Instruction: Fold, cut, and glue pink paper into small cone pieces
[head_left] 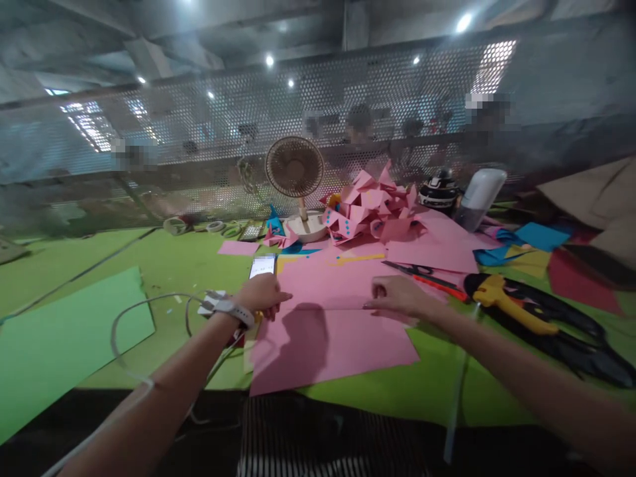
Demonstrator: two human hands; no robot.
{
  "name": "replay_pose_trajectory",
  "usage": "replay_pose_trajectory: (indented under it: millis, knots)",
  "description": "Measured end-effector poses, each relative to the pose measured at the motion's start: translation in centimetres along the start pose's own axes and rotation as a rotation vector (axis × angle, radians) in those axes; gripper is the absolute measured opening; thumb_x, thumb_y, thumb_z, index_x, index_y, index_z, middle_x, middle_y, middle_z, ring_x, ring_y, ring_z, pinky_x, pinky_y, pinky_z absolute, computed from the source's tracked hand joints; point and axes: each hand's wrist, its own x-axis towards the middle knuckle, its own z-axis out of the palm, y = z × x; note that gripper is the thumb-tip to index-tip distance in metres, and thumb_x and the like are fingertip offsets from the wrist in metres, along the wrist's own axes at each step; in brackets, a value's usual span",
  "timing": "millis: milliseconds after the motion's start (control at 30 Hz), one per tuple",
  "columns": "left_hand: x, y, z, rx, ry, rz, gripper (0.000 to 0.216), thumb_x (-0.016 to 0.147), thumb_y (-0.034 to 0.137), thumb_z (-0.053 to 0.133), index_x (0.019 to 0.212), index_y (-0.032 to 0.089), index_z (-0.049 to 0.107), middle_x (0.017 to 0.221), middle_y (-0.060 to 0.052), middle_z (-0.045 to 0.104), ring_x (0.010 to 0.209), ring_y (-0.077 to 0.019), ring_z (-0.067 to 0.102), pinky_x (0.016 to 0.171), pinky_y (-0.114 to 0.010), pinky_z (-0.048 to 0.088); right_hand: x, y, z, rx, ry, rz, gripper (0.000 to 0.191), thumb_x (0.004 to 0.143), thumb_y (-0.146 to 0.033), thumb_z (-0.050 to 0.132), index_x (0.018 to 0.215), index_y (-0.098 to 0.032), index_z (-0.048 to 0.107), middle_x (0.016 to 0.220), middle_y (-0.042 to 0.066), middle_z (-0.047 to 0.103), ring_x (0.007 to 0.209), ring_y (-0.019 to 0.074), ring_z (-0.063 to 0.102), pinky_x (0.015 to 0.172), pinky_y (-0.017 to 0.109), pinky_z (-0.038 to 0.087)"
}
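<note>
A pink paper sheet (303, 361) lies at the near edge of the green table, with a straight line running across it between my hands; whether this is a crease or an overlapping edge I cannot tell. My left hand (262, 293), wearing a pale wristband (236, 310), rests at the paper's left side, index finger stretched out and the others bent. To the right, my right hand (400, 295) is at the line's other end, its bent fingers apart at the paper. More pink paper (338, 278) spreads out beyond. A lit phone (262, 266) lies just behind my left hand.
Folded pink paper pieces (375, 205) are heaped beside a small fan (295, 169). Scissors (422, 270), a red-handled cutter (442, 286) and a large yellow-and-black tool (527, 315) lie at right. A white cable (116, 324) loops over my left forearm near a green sheet (74, 351).
</note>
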Motion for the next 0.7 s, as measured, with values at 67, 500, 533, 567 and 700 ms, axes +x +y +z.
replay_pose_trajectory:
  millis: [67,500,533,567,700]
  knots:
    - [-0.3,0.9,1.1,-0.11,0.012,0.05,0.05,0.072,0.056,0.054,0.044,0.015,0.055,0.04,-0.006,0.057,0.04,-0.017,0.055,0.046,-0.027,0.041,0.1,-0.2,0.4,0.006,0.047,-0.101,0.031,0.07,-0.048,0.064,0.082,-0.02,0.063,0.083,0.003,0.064,0.071,0.0153,0.056,0.056,0.023,0.032]
    - [0.5,4.9,6.8,-0.921,-0.161,0.171,0.042,0.072,0.056,0.061,0.077,0.015,0.063,0.077,-0.008,0.07,0.069,-0.0172,0.064,0.061,-0.026,0.049,-0.5,-1.8,1.0,0.533,0.034,-0.068,0.03,0.074,-0.045,0.062,0.069,-0.015,0.059,0.066,0.001,0.059,0.062,0.0128,0.053,0.055,0.022,0.04]
    - [0.9,5.2,6.9,-1.021,-0.119,0.211,0.037,0.071,0.052,0.064,0.074,0.015,0.063,0.078,-0.007,0.069,0.074,-0.0169,0.063,0.067,-0.027,0.05,-0.5,-2.0,1.1,0.529,0.063,-0.091,0.03,0.075,-0.045,0.061,0.069,-0.015,0.06,0.066,0.001,0.06,0.061,0.013,0.053,0.056,0.023,0.041]
    - [1.3,5.5,7.0,-1.109,-0.097,0.241,0.033,0.071,0.048,0.066,0.071,0.015,0.063,0.077,-0.005,0.068,0.075,-0.016,0.062,0.071,-0.027,0.05,-0.6,-2.0,1.1,0.514,0.107,-0.127,0.029,0.077,-0.044,0.059,0.07,-0.016,0.06,0.067,0.001,0.06,0.062,0.0132,0.054,0.058,0.024,0.042]
    - [3.1,5.9,6.7,-1.339,-0.095,0.227,0.026,0.067,0.036,0.074,0.065,0.014,0.061,0.062,0.001,0.059,0.061,-0.0101,0.057,0.075,-0.03,0.051,-0.8,-0.9,-0.5,0.273,0.412,-0.366,0.016,0.083,-0.021,0.051,0.092,-0.018,0.064,0.092,0.007,0.064,0.087,0.0175,0.058,0.081,0.032,0.045]
